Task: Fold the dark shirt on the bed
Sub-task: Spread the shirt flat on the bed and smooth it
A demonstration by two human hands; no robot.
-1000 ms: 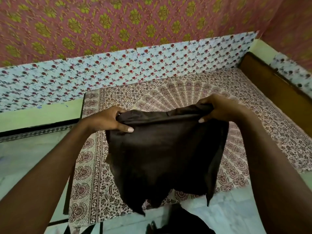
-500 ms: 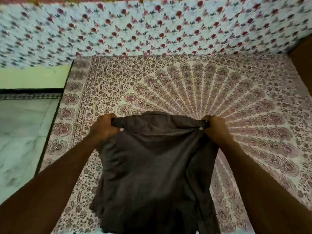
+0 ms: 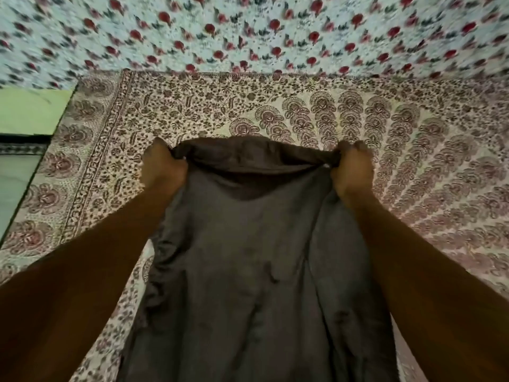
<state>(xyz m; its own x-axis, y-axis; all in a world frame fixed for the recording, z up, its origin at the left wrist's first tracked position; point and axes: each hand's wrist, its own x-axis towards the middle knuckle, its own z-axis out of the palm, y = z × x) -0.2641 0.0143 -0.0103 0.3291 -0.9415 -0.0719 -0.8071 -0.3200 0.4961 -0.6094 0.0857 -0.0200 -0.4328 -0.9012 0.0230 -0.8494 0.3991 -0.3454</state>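
The bed, covered in a patterned spread, fills most of the view, with a flowered cloth hanging along its far side and a strip of floor to the left. The dark shirt lies down the middle of the bed, its long axis running from the far edge, held between the two hands, back toward the person and out of the bottom of the view. That far edge is stretched sideways between the hands, with a rolled lip of cloth sagging between them. The left hand and the right hand each have fingers curled tight round a bunched corner of it, level with each other and equally near. Nothing else lies on the spread ahead, so laying the shirt flat looks unobstructed.
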